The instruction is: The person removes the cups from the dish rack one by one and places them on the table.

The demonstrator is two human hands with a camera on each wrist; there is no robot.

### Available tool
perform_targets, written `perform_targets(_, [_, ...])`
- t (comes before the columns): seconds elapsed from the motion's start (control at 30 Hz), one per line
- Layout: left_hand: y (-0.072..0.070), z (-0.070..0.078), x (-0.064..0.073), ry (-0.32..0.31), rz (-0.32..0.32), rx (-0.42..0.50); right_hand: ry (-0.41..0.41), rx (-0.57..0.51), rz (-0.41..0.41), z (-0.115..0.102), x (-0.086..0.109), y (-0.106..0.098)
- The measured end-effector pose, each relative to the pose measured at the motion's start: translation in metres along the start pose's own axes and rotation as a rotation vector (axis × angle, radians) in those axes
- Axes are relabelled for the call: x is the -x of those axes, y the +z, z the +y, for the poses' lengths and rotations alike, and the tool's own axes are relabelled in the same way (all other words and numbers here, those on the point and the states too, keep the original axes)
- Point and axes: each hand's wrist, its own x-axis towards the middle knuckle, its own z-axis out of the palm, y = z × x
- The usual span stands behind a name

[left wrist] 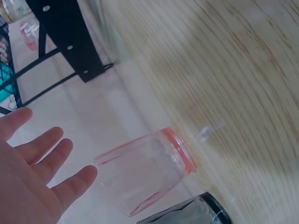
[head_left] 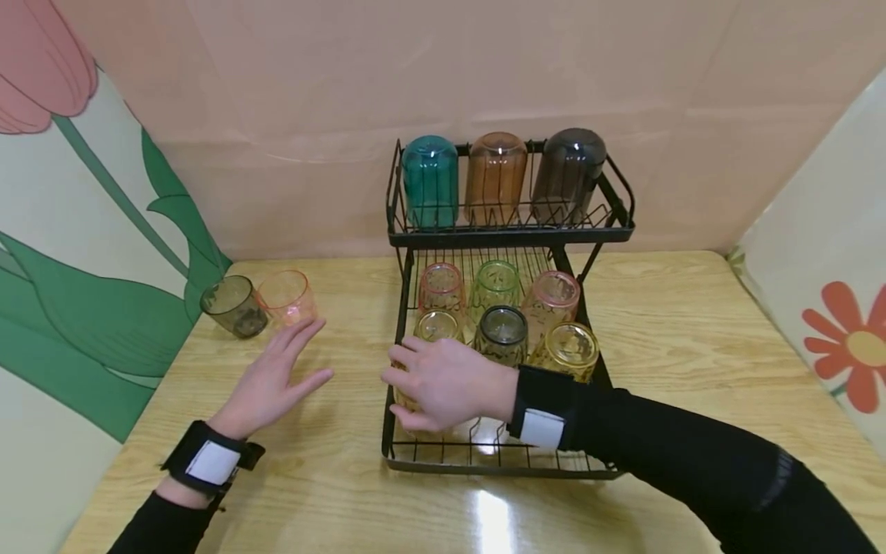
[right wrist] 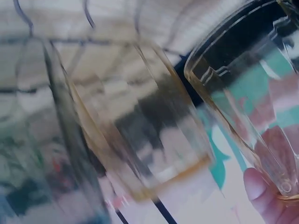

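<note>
My right hand (head_left: 453,385) is at the front left of the rack's lower tier, its fingers curled round a pale amber drinking glass (right wrist: 222,102). Most of that glass is hidden by the hand in the head view. Beside it on the tier stands another amber glass (right wrist: 140,121), upside down. My left hand (head_left: 273,377) hovers over the table with fingers spread and holds nothing. Just beyond its fingertips is a pink-rimmed clear glass (head_left: 285,296), standing upright. A dark grey glass (head_left: 235,308) stands to the left of that one.
The black two-tier rack (head_left: 508,238) carries a teal glass (head_left: 431,181), a brown glass (head_left: 494,177) and a dark glass (head_left: 569,177) on top. Several upturned glasses, including a green one (head_left: 494,288), fill the lower tier. A pink-covered wall (head_left: 311,154) stands behind.
</note>
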Motion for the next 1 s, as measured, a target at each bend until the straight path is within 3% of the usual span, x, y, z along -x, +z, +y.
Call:
perform_targets(0.3, [0.001, 0.006, -0.003, -0.010, 0.007, 0.073, -0.016, -0.014, 0.068, 0.014, -0.009, -0.041])
perform_targets(0.43, [0.001, 0.012, -0.007, -0.023, -0.009, 0.195, -0.022, -0.032, 0.090, 0.016, -0.010, -0.054])
perform_targets(0.53, [0.001, 0.018, -0.012, -0.022, -0.011, 0.337, -0.021, -0.027, 0.101, 0.016, -0.011, -0.060])
perform_targets(0.67, [0.002, 0.033, -0.017, -0.023, -0.016, 0.643, -0.021, -0.022, 0.109, 0.016, -0.012, -0.064])
perform_targets(0.8, [0.003, 0.060, -0.020, -0.064, -0.028, 1.045, -0.021, -0.030, 0.112, 0.015, -0.013, -0.065])
perform_targets(0.87, [0.004, 0.075, -0.022, -0.119, -0.027, 1.310, -0.017, -0.037, 0.119, 0.014, -0.014, -0.065])
perform_targets(1.0, [0.009, 0.101, -0.020, -0.322, 0.019, 1.942, -0.011, -0.039, 0.135, 0.013, -0.015, -0.067])
